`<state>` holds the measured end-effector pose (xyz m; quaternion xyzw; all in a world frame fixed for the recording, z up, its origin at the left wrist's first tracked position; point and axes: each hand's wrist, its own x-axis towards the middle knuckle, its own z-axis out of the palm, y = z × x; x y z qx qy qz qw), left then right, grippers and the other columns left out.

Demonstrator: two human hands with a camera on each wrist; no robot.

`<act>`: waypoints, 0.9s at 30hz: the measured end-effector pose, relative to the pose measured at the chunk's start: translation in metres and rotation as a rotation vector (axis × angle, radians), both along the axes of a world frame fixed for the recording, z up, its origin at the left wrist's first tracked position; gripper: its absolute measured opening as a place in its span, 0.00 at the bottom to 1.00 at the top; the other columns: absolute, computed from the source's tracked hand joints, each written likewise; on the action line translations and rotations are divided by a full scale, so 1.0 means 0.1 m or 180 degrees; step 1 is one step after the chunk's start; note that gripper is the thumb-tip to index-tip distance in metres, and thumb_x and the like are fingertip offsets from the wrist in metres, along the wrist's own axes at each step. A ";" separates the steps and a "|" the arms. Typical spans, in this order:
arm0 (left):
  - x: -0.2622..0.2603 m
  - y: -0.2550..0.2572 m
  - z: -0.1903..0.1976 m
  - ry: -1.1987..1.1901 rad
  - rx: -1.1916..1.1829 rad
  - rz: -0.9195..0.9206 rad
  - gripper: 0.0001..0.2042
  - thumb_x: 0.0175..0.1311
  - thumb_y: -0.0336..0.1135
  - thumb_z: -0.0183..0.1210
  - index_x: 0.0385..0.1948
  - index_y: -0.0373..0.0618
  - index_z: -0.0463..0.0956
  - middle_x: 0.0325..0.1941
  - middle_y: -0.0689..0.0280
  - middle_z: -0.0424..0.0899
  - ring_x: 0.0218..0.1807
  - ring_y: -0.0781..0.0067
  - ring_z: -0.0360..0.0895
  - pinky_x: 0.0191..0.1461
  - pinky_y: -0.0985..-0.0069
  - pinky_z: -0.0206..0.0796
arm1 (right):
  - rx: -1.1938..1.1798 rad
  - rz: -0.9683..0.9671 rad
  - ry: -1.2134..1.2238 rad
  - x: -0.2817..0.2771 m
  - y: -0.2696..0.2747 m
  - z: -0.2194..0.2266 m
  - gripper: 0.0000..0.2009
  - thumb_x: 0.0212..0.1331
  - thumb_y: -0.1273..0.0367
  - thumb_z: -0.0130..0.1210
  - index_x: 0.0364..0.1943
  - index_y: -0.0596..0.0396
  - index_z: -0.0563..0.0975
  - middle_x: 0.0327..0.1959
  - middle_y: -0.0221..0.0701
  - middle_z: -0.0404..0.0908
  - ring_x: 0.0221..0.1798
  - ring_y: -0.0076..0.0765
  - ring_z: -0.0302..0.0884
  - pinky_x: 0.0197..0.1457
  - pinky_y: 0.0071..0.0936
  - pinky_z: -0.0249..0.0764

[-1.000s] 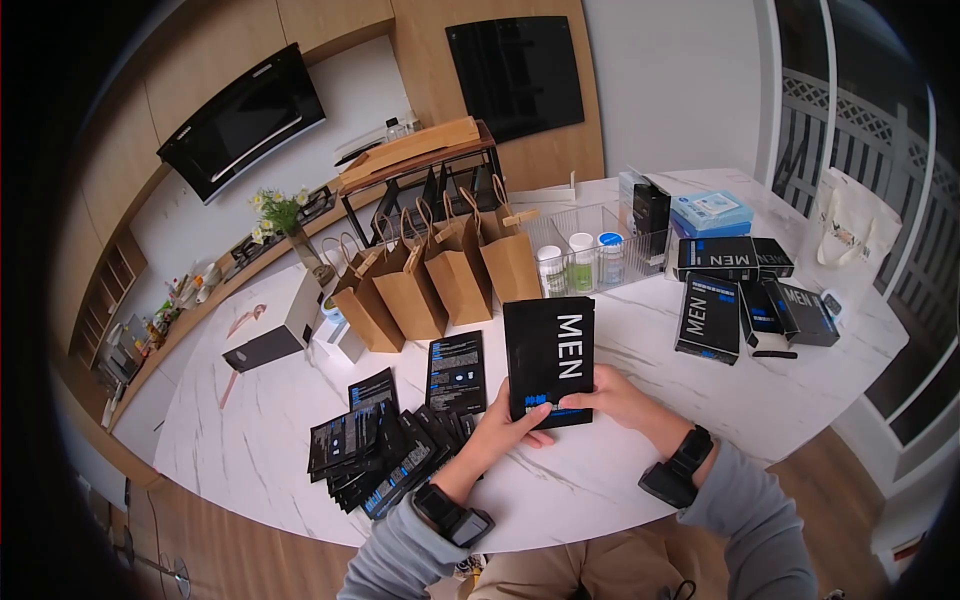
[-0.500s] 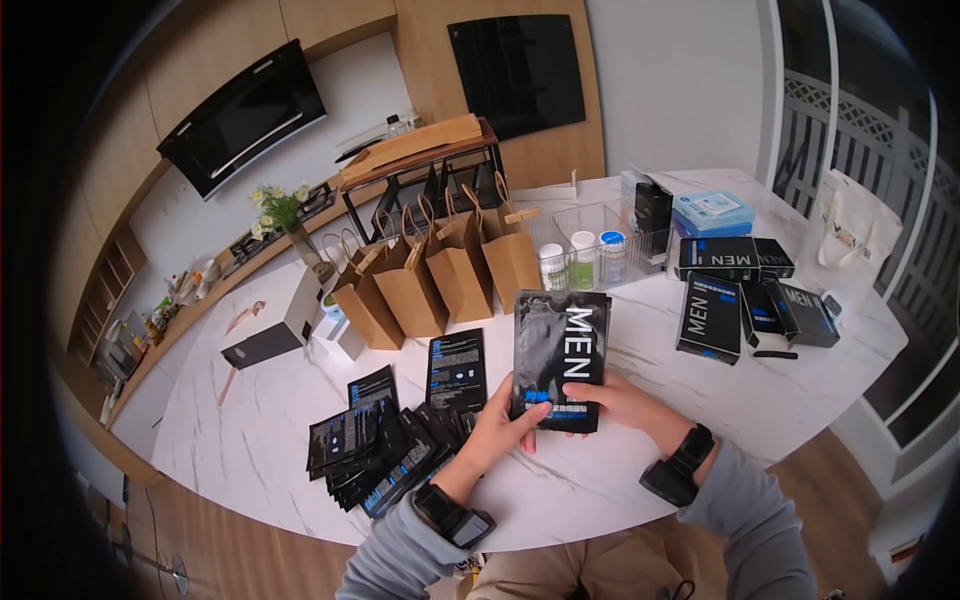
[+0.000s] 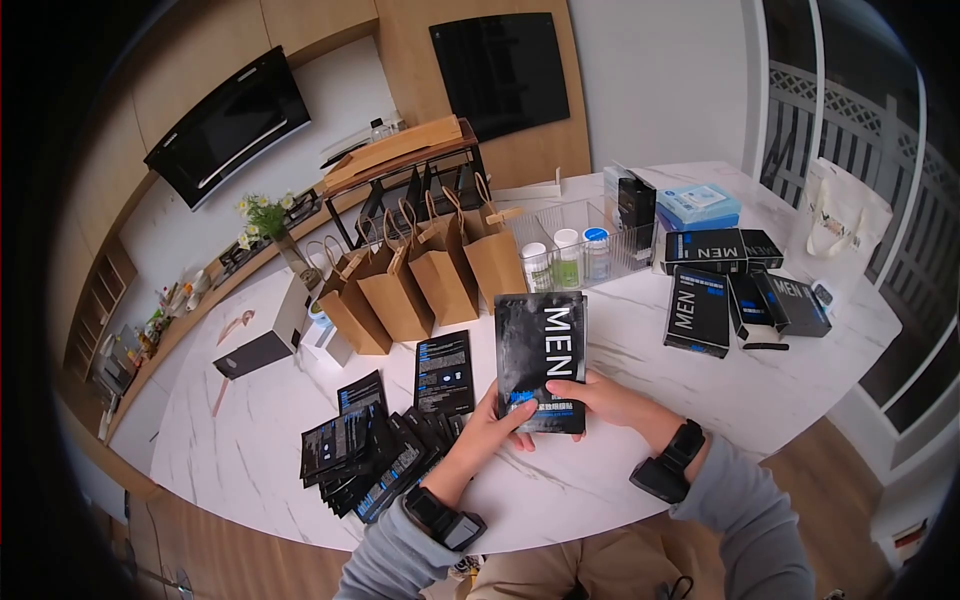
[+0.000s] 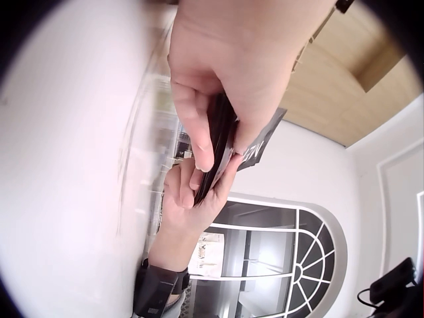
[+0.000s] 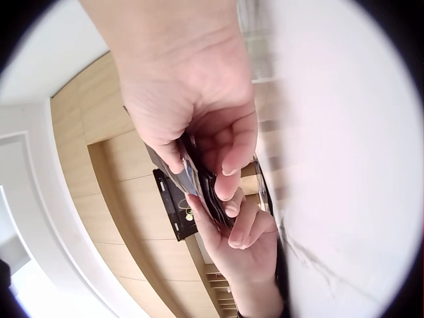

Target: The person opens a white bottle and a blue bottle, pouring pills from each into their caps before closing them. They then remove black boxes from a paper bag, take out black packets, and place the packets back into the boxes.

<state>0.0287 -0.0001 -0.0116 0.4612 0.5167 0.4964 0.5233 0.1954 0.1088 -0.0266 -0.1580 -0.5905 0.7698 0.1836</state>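
Observation:
A black packet (image 3: 540, 350) marked MEN stands upright above the table, gripped low on both sides. My left hand (image 3: 497, 422) holds its left edge, thumb on the front and fingers behind. At the right edge my right hand (image 3: 605, 400) pinches it the same way. Seen edge-on in the right wrist view, several packets (image 5: 205, 189) lie together between the two hands. A loose pile of similar packets (image 3: 370, 450) rests to the left of my left hand, with a flat packet (image 3: 443, 372) behind it.
Several brown paper bags (image 3: 430, 275) stand behind the packets, beside a clear divided bin (image 3: 625, 255) with bottles. Black MEN boxes (image 3: 698, 310) and blue packs (image 3: 697, 205) lie at the right, near a white bag (image 3: 845, 220). A white and black box (image 3: 262, 325) sits at the left.
The front packet showing between my hands now looks glossier and creased, with more edges visible along the stack. Both hands keep their grip, my right thumb lying higher on the front. The head view has shifted slightly.

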 end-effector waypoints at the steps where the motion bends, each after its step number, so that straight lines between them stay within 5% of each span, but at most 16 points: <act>1: -0.01 0.00 -0.02 -0.0110 -0.0053 -0.0049 0.27 0.58 0.41 0.56 0.54 0.38 0.54 0.30 0.62 0.76 0.19 0.74 0.75 0.20 0.83 0.66 | -0.0003 0.0001 0.0003 0.00 0.00 0.00 0.22 0.56 0.55 0.50 0.43 0.61 0.69 0.26 0.34 0.76 0.16 0.26 0.73 0.14 0.20 0.71; 12: -0.03 -0.04 0.01 -0.0535 -0.0596 -0.0719 0.22 0.61 0.51 0.49 0.39 0.36 0.70 0.27 0.57 0.79 0.23 0.73 0.76 0.26 0.82 0.68 | 0.0187 0.0305 -0.0256 0.04 -0.01 0.01 0.19 0.57 0.53 0.49 0.39 0.55 0.72 0.22 0.26 0.74 0.15 0.15 0.67 0.10 0.13 0.57; 22: 0.00 -0.02 -0.02 -0.0356 -0.0141 -0.0229 0.18 0.63 0.43 0.49 0.37 0.33 0.70 0.26 0.55 0.79 0.21 0.70 0.76 0.23 0.80 0.68 | 0.0236 0.0097 -0.0200 0.03 -0.02 0.05 0.20 0.57 0.51 0.48 0.39 0.55 0.72 0.21 0.23 0.73 0.15 0.14 0.65 0.13 0.12 0.58; 27: 0.02 0.00 -0.02 -0.0487 -0.0053 0.0259 0.17 0.62 0.43 0.49 0.36 0.33 0.71 0.27 0.56 0.79 0.21 0.67 0.77 0.19 0.80 0.66 | 0.0163 -0.0390 0.0246 -0.01 0.10 0.01 0.19 0.61 0.54 0.43 0.48 0.53 0.67 0.18 0.26 0.72 0.15 0.18 0.69 0.14 0.13 0.61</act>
